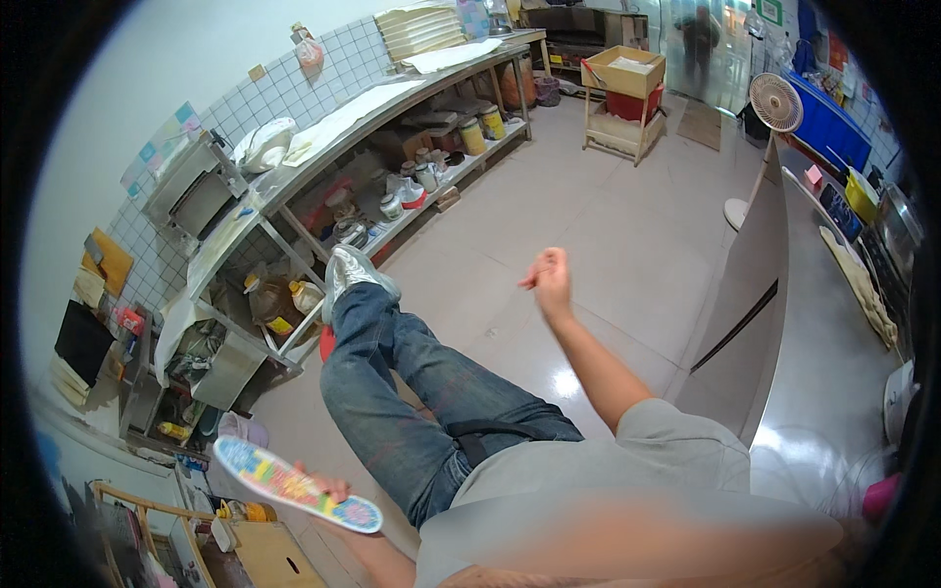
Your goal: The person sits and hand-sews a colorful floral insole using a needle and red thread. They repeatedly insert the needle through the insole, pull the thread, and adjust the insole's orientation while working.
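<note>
Down at the lower left, my left hand (334, 487) grips a flat, oval hand fan (267, 474) with a colourful print and a white edge. Its fingertips show over the fan's face, while the rest of that hand is mostly hidden behind it. My right hand (551, 276) is raised over the floor with the forearm upright. Its fingers are curled in, and I see nothing held in them. My legs in blue jeans (392, 382) stretch out toward the metal workbench (279, 181), the shoes (358, 274) close to its lower frame.
Jars and tins (472, 137) line the bench's lower shelf. A wooden stand (637, 98) with a red tub is at the back. A standing fan (775, 102) is beside a steel counter (823, 323) on my right. A cardboard box (279, 554) lies at lower left.
</note>
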Action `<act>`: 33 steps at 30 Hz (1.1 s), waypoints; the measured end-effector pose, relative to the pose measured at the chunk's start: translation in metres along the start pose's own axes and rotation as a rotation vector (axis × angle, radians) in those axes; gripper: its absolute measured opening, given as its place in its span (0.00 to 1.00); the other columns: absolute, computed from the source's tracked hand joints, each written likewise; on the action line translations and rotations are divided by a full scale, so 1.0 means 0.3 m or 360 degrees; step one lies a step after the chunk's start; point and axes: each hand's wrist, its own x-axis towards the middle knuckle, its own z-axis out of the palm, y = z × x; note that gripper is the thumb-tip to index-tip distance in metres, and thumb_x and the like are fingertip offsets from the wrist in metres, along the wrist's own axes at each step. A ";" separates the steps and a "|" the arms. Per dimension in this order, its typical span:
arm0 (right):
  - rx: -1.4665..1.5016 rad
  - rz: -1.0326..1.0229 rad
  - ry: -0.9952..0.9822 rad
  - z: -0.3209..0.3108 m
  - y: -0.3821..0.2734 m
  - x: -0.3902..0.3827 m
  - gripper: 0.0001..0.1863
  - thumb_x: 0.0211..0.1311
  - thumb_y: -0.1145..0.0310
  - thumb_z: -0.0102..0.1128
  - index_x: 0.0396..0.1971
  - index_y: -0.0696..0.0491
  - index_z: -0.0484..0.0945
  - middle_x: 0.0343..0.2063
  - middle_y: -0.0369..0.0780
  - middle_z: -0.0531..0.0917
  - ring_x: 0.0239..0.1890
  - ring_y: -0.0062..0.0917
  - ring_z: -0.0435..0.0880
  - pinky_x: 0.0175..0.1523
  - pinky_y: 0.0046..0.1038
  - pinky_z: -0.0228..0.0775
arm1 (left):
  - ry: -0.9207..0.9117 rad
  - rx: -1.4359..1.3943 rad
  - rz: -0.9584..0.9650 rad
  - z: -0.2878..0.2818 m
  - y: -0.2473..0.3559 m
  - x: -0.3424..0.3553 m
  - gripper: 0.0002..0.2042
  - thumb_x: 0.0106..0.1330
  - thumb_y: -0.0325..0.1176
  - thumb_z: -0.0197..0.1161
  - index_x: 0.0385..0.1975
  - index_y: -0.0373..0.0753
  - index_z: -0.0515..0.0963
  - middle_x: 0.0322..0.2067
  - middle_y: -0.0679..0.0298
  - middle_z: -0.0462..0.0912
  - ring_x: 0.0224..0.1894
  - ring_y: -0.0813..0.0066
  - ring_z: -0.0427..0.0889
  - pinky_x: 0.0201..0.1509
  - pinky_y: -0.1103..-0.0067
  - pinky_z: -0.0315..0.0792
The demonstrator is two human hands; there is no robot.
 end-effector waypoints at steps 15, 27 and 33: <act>-0.0480 -0.0920 -0.1066 0.384 -0.436 -0.476 0.12 0.42 0.82 0.63 0.30 0.56 0.76 0.29 0.40 0.74 0.30 0.31 0.75 0.33 0.27 0.70 | -0.0068 -0.0816 -0.0917 0.263 -0.439 0.124 0.25 0.69 0.46 0.39 0.58 0.33 0.62 0.20 0.61 0.73 0.10 0.79 0.66 0.12 0.85 0.61; -0.0407 -0.1062 -0.1279 0.451 -0.403 -0.497 0.12 0.44 0.81 0.63 0.31 0.57 0.74 0.28 0.40 0.73 0.30 0.29 0.75 0.32 0.26 0.70 | 0.0141 -0.0620 -0.0860 0.290 -0.353 0.102 0.26 0.68 0.49 0.41 0.56 0.35 0.64 0.16 0.67 0.70 0.10 0.82 0.65 0.13 0.87 0.60; -0.0403 -0.1152 -0.1347 0.459 -0.406 -0.484 0.12 0.44 0.80 0.63 0.32 0.57 0.74 0.28 0.40 0.72 0.29 0.29 0.74 0.31 0.26 0.69 | 0.0259 -0.0487 -0.0787 0.321 -0.350 0.099 0.26 0.69 0.51 0.40 0.55 0.34 0.65 0.17 0.68 0.71 0.10 0.84 0.65 0.13 0.89 0.60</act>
